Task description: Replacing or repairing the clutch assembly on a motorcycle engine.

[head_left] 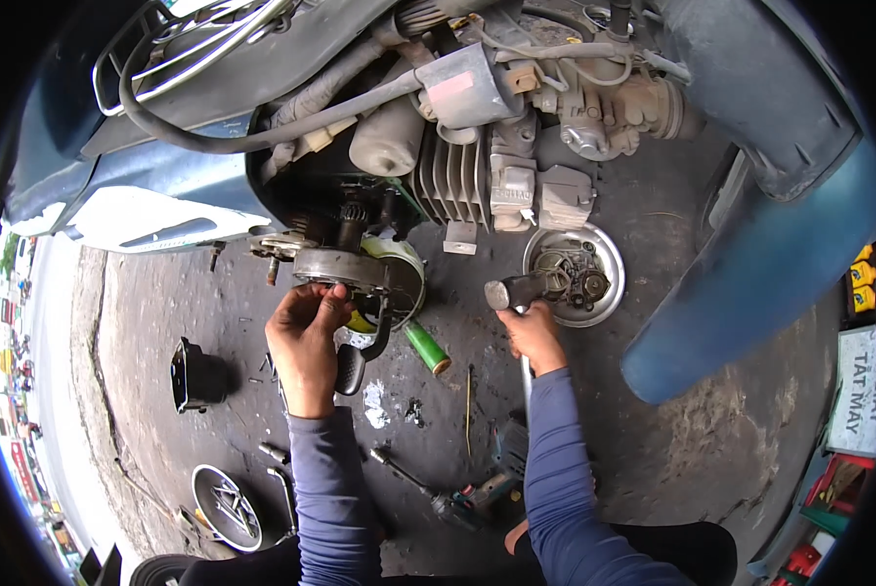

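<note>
My left hand (311, 332) has its fingers pinched at the lower rim of a round metal engine part (325, 264) under the motorbike; what they hold is too small to make out. A black pedal (351, 371) hangs beside that hand. My right hand (535, 340) grips a hammer (506, 293), head up, held over a metal bowl (614, 283) with greasy small parts (584, 278) in it. Behind the round part sit a pale bucket (408, 264) and a green cylinder (426, 345) lying on the ground.
The motorbike's engine (457, 186) and blue body panel (726, 283) fill the top and right. On the floor lie a black housing (195, 381), a bowl of tools (247, 518), a power tool (501, 459) and loose wrenches (283, 488). A sign (853, 391) stands far right.
</note>
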A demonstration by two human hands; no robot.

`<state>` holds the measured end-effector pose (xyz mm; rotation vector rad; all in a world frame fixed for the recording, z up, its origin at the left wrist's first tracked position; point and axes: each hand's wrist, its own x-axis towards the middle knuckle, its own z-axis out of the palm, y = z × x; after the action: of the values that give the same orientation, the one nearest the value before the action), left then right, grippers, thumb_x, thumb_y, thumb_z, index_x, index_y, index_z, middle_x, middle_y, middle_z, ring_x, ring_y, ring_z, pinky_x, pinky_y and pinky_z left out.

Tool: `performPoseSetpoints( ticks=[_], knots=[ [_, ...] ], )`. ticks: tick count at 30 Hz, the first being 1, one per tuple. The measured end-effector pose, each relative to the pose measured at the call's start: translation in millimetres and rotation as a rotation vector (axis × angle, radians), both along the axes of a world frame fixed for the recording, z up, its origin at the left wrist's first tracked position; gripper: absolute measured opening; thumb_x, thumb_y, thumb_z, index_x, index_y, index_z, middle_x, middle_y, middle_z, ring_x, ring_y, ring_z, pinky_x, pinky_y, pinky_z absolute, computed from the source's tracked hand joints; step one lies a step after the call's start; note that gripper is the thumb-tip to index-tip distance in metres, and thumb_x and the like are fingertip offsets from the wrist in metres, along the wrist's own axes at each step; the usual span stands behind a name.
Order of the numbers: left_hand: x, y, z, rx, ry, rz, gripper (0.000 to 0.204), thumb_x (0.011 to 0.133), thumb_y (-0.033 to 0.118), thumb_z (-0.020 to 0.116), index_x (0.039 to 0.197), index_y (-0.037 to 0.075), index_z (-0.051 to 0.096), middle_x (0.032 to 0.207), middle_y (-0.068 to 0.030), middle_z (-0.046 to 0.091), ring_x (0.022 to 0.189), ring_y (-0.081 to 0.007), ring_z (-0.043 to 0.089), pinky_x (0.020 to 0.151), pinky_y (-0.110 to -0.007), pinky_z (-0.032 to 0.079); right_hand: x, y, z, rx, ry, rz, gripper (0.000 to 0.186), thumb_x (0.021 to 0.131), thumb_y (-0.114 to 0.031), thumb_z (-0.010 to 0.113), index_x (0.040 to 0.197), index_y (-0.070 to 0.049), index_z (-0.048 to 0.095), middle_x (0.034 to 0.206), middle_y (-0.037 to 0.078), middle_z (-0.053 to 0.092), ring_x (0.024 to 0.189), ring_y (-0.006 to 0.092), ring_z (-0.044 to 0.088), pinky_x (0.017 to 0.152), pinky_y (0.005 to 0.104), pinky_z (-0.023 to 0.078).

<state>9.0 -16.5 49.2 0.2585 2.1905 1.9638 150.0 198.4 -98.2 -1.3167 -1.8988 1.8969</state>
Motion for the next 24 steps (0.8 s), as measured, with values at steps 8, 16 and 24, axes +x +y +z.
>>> performPoseSetpoints(
  ticks=[8, 16, 24],
  knots=[
    [-14, -32, -26, 0.065, 0.138, -0.222, 0.008, 0.089, 0.003, 0.063, 0.093, -0.004, 0.061, 0.084, -0.0097, 0.065, 0.077, -0.0169, 0.065, 0.072, -0.032, 0.057, 41, 30, -39, 0.516, -0.598, 0.816, 0.033, 0.073, -0.026, 0.069, 0.095, -0.001, 0.069, 0.101, 0.021, 0.067, 0.1, 0.0364, 0.064, 0.086, 0.043, 0.052],
    [100, 11, 73, 0.136, 0.388, -0.472, 0.012, 0.077, -0.001, 0.07, 0.088, -0.002, 0.064, 0.077, -0.0123, 0.067, 0.071, -0.0221, 0.067, 0.065, -0.03, 0.054, 141, 12, -2, 0.999, -0.698, 1.106, 0.018, 0.08, -0.018, 0.061, 0.087, -0.004, 0.069, 0.088, 0.015, 0.068, 0.086, 0.0327, 0.065, 0.074, 0.0412, 0.052],
    [102, 156, -129, -0.267, 0.082, -0.615, 0.015, 0.086, 0.006, 0.063, 0.098, -0.003, 0.062, 0.083, -0.0172, 0.07, 0.079, -0.0249, 0.07, 0.07, -0.034, 0.053, 173, -172, -1, 0.845, 0.208, 1.508, 0.025, 0.077, -0.016, 0.057, 0.1, -0.007, 0.063, 0.091, 0.005, 0.055, 0.094, 0.0242, 0.055, 0.072, 0.032, 0.048]
  ],
)
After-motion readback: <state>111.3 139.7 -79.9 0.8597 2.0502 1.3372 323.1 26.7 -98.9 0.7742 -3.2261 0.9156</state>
